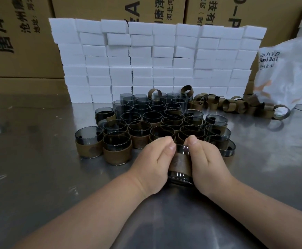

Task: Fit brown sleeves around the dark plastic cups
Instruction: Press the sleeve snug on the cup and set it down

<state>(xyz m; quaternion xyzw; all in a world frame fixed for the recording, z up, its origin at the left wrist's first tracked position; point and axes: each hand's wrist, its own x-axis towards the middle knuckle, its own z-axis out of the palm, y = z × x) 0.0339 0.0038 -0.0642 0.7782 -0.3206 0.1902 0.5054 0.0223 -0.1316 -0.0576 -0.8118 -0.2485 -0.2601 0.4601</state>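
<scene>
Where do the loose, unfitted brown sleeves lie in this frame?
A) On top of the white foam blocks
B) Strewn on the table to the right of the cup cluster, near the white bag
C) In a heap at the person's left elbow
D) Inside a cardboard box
B: the loose brown sleeves lie scattered on the metal table right of the cup cluster, beside the white bag.

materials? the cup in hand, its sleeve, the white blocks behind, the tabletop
Dark smoky see-through cup: looks like glossy tinted plastic; sharp highlights, neighbours show through.
Brown band sleeve: matte, faintly mottled, likely faux leather or cork-like paper; can't tell which.
White rectangular blocks: matte, soft edges, probably foam.
Grey reflective tabletop: brushed metal, likely stainless steel; blurred reflections.
</scene>
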